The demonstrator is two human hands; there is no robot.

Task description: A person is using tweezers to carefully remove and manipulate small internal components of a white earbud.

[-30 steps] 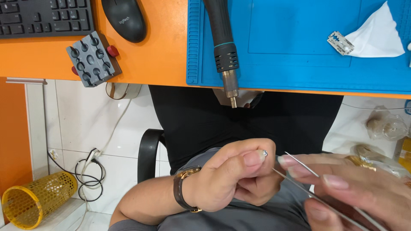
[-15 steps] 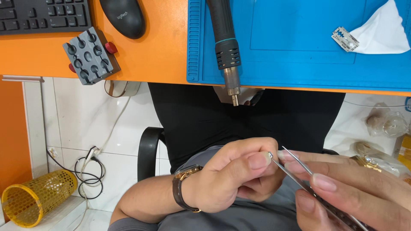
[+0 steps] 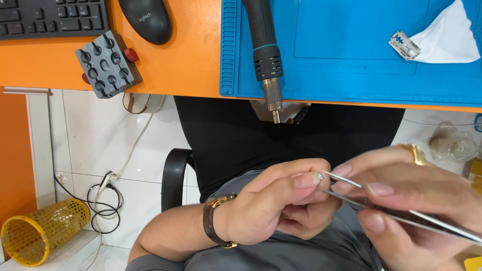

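Orange desk [image 3: 186, 65]; blue mat [image 3: 351, 55], keyboard [image 3: 50, 17], mouse [image 3: 145, 17], grey holder [image 3: 107, 65]

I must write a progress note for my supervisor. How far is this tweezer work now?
Laid out: the hot-air tool and razor blade lie on the blue mat. In hand: the left hand pinches a tiny metal part; the right hand holds tweezers at it. The part has not reached the mat.

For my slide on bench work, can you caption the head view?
Left hand pinches a tiny shiny part while the right hand brings tweezers to it, below an orange desk.
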